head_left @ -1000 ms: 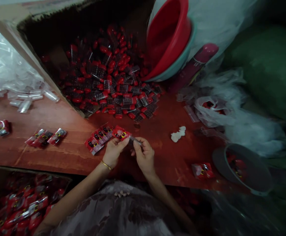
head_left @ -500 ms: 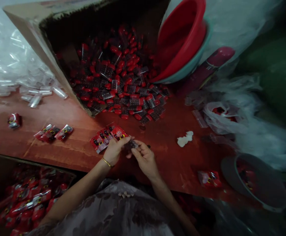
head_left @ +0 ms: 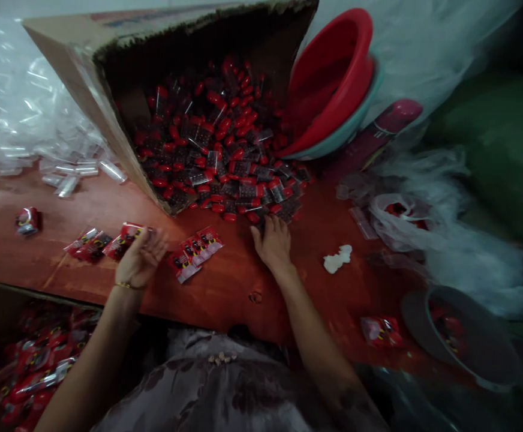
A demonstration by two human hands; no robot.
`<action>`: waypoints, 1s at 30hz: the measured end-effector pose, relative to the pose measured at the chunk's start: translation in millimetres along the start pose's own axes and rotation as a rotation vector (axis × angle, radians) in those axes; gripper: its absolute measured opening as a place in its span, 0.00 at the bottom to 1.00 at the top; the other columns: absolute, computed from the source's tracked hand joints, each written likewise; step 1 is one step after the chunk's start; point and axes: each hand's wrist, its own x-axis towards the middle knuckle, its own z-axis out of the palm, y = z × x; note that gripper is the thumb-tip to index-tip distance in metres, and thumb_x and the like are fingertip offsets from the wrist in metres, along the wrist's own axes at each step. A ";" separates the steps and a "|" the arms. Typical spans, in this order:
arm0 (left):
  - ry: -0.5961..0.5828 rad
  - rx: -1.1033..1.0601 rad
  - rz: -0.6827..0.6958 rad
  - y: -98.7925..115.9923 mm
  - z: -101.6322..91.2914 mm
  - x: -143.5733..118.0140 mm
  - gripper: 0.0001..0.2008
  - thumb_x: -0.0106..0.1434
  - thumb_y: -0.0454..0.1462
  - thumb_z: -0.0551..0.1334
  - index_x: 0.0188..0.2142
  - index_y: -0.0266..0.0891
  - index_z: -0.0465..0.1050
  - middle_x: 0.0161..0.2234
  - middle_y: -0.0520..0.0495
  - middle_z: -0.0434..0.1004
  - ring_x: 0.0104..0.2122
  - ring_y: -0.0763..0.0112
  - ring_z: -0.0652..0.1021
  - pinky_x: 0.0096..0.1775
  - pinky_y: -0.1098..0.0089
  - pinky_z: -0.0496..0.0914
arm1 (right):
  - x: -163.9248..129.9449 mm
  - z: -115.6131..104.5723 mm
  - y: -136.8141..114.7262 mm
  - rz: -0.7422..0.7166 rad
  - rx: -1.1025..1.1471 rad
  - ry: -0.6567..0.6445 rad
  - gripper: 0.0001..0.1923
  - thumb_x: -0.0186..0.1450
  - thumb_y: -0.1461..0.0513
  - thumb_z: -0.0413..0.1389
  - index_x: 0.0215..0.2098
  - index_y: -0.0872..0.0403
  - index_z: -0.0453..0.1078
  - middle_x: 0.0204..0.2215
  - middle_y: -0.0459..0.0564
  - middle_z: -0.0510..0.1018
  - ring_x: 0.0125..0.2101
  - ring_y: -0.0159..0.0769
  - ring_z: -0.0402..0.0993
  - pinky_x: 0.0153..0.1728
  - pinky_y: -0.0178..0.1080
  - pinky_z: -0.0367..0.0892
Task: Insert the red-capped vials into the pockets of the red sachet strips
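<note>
Hands have split up since half a second ago: left hand (head_left: 139,259) swung out left, fingers loosely spread beside a red packet (head_left: 130,230) front-left of the cardboard box (head_left: 78,81). Right hand (head_left: 274,245) reached the red-ended pieces (head_left: 248,191) spilling from the box; can't tell if it's pinching any.

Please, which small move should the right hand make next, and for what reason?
Probably the right hand should pinch one piece from the near edge of the red-and-clear pile. Its fingers are right at that edge, though any grip is hard to see, while the left hand looks open beside red packets.
</note>
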 end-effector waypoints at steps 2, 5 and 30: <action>0.042 -0.064 0.072 13.5 -11.1 6.7 0.15 0.61 0.45 0.54 0.31 0.37 0.72 0.36 0.44 0.78 0.39 0.70 0.77 0.39 0.71 0.71 | 0.2 5.0 15.5 -0.011 -0.058 -0.045 0.23 0.65 0.55 0.45 0.53 0.61 0.62 0.55 0.63 0.64 0.56 0.54 0.55 0.51 0.55 0.56; 0.012 0.124 0.221 5.4 -9.7 7.5 0.20 0.57 0.50 0.57 0.36 0.35 0.72 0.41 0.40 0.77 0.42 0.63 0.76 0.42 0.64 0.71 | -17.6 8.3 21.4 -0.106 -0.072 -0.095 0.21 0.65 0.57 0.45 0.52 0.60 0.63 0.56 0.59 0.64 0.57 0.52 0.54 0.54 0.54 0.52; -0.274 1.616 1.128 -81.9 57.6 0.4 0.12 0.61 0.40 0.56 0.40 0.46 0.76 0.48 0.46 0.74 0.54 0.57 0.68 0.55 0.51 0.56 | -45.9 -12.3 -45.4 0.078 0.649 -0.076 0.15 0.63 0.54 0.50 0.40 0.56 0.69 0.33 0.52 0.78 0.31 0.35 0.72 0.35 0.37 0.67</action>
